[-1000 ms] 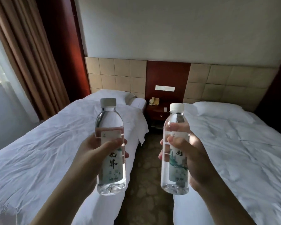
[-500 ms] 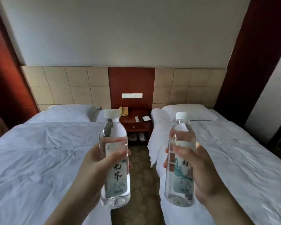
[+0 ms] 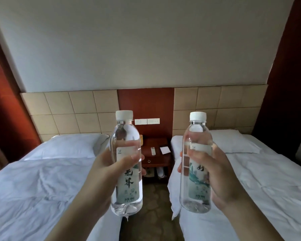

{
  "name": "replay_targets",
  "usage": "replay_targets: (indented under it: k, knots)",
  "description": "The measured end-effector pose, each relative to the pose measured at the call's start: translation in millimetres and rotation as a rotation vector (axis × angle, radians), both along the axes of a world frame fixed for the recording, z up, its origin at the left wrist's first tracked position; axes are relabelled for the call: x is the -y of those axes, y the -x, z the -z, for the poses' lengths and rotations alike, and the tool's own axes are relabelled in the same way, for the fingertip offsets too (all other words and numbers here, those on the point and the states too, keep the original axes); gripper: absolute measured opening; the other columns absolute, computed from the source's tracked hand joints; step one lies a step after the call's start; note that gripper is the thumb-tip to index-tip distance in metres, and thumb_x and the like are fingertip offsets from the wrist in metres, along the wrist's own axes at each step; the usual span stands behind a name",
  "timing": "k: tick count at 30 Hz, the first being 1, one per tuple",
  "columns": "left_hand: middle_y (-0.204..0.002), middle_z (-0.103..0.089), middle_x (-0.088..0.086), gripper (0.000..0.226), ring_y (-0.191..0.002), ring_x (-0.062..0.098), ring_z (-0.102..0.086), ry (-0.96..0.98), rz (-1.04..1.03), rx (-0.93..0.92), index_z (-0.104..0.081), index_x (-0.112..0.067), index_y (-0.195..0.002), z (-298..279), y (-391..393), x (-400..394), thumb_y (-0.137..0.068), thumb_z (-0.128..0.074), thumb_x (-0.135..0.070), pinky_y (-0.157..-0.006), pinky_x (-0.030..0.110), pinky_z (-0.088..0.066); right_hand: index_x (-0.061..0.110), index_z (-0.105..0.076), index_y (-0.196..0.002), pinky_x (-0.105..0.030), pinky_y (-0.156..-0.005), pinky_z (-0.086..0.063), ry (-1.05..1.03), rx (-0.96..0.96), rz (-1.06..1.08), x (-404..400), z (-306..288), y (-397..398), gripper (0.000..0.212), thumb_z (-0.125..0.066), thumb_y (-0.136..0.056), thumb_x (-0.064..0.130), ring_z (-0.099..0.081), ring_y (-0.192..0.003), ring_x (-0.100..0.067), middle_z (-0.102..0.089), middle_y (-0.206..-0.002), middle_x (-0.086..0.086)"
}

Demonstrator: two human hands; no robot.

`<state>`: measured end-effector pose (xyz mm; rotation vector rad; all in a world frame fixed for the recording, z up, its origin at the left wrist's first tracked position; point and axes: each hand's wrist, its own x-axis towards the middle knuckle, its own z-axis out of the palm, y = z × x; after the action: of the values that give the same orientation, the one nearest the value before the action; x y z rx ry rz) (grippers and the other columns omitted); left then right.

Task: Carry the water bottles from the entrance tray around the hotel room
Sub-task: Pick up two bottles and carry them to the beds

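Closest to the camera, the left hand (image 3: 111, 168) is wrapped around the left bottle (image 3: 126, 164) at its labelled middle, thumb across the front. The right hand (image 3: 214, 173) is closed the same way around the right bottle (image 3: 195, 164). Both bottles stand upright in the air, well apart, white caps on, above the strip of floor between the beds. They look full and sealed, so each should feel moderately heavy for one hand; the thin clear plastic will likely give under a hard squeeze, and the smooth wall may slip, so the label band is the sensible place to hold. Both forearms reach forward and slightly inward, wrists roughly level. To either side lie the left bed (image 3: 42, 180) and the right bed (image 3: 261, 180), white and rumpled. Farther back, between the pillows, sits a red-brown nightstand (image 3: 156, 158), a surface carrying a small remote and a card.
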<state>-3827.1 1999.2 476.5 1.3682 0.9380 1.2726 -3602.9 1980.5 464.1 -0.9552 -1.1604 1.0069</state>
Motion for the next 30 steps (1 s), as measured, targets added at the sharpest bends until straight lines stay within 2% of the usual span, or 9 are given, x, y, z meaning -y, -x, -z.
replay_targets:
  k: [3, 5, 9, 11, 16, 20, 23, 27, 30]
  knots:
    - [-0.088, -0.073, 0.015, 0.046, -0.070, 0.028, -0.073, 0.001, -0.005, 0.002, -0.072, -0.021, -0.092, -0.5, -4.9, -49.4, -0.052, -0.075, -0.044, -0.062, 0.026, -0.057, 0.020, -0.063, -0.105, -0.037, -0.065, -0.059, -0.001, -0.003, -0.010, -48.0, -3.5, -8.7, 0.047, -0.072, -0.061, 0.036, -0.070, -0.073, -0.032, -0.067, -0.087, -0.019]
    - [-0.089, -0.074, 0.014, 0.048, -0.071, 0.028, -0.073, -0.002, -0.008, 0.004, -0.072, -0.021, -0.093, 0.9, -6.6, -82.5, -0.052, -0.075, -0.045, -0.062, 0.027, -0.057, 0.021, -0.064, -0.102, -0.037, -0.065, -0.058, -0.002, -0.003, -0.016, -81.4, -3.6, -11.4, 0.047, -0.072, -0.059, 0.038, -0.070, -0.073, -0.032, -0.068, -0.086, -0.016]
    - [-0.089, -0.075, 0.010, 0.048, -0.074, 0.030, -0.073, 0.000, -0.015, 0.004, -0.072, -0.021, -0.095, 10.9, -6.7, -160.3, -0.054, -0.074, -0.045, -0.067, 0.035, -0.057, 0.024, -0.065, -0.102, -0.037, -0.066, -0.059, 0.012, 0.003, 0.001, -156.9, 3.7, -12.2, 0.037, -0.071, -0.065, 0.028, -0.070, -0.074, -0.031, -0.068, -0.091, -0.020]
    - [-0.087, -0.074, 0.010, 0.052, -0.075, 0.030, -0.073, 0.006, -0.010, -0.001, -0.071, -0.016, -0.097, 16.5, -4.6, -203.3, -0.053, -0.074, -0.045, -0.067, 0.034, -0.056, 0.026, -0.067, -0.100, -0.037, -0.065, -0.059, 0.027, -0.019, 0.014, -195.9, 7.3, -10.3, 0.042, -0.074, -0.060, 0.032, -0.070, -0.073, -0.030, -0.067, -0.093, -0.022]
    - [-0.089, -0.075, 0.013, 0.053, -0.078, 0.033, -0.074, 0.025, 0.031, 0.017, -0.071, -0.015, -0.096, 17.6, 2.9, -315.6, -0.053, -0.073, -0.046, -0.072, 0.041, -0.057, 0.023, -0.065, -0.105, -0.037, -0.065, -0.058, 0.037, -0.003, 0.039, -299.7, 3.4, -1.9, 0.054, -0.074, -0.054, 0.039, -0.071, -0.073, -0.032, -0.071, -0.090, -0.015]
    - [-0.087, -0.075, 0.012, 0.056, -0.075, 0.028, -0.074, 0.010, 0.049, 0.013, -0.071, -0.013, -0.097, 11.9, 2.7, -410.7, -0.052, -0.071, -0.048, -0.068, 0.035, -0.054, 0.020, -0.063, -0.112, -0.036, -0.064, -0.058, 0.019, -0.002, 0.077, -384.6, -5.0, -0.9, 0.060, -0.074, -0.055, 0.038, -0.071, -0.071, -0.031, -0.071, -0.091, -0.016]
    - [-0.087, -0.075, 0.012, 0.054, -0.077, 0.029, -0.074, 0.003, 0.082, -0.021, -0.071, -0.015, -0.097, 12.0, -0.9, -473.9, -0.054, -0.069, -0.049, -0.067, 0.035, -0.055, 0.016, -0.062, -0.113, -0.035, -0.061, -0.058, 0.039, -0.043, 0.125, -437.0, -1.0, -8.3, 0.061, -0.074, -0.056, 0.035, -0.071, -0.069, -0.030, -0.071, -0.089, -0.014]
    - [-0.091, -0.074, 0.015, 0.044, -0.077, 0.033, -0.072, 0.023, 0.108, -0.007, -0.073, -0.021, -0.091, 22.2, -12.4, -547.2, -0.056, -0.070, -0.048, -0.073, 0.045, -0.055, 0.018, -0.063, -0.113, -0.035, -0.061, -0.058, 0.063, -0.079, 0.148, -501.4, 9.9, -22.7, 0.062, -0.075, -0.055, 0.035, -0.071, -0.069, -0.029, -0.072, -0.089, -0.013]
    - [-0.094, -0.074, 0.013, 0.047, -0.078, 0.033, -0.072, 0.039, 0.109, -0.015, -0.071, -0.019, -0.095, 34.4, -29.3, -605.6, -0.057, -0.071, -0.046, -0.073, 0.044, -0.054, 0.018, -0.063, -0.112, -0.036, -0.061, -0.058, 0.080, -0.081, 0.149, -561.6, 21.6, -37.6, 0.057, -0.075, -0.057, 0.031, -0.070, -0.070, -0.030, -0.072, -0.089, -0.014]
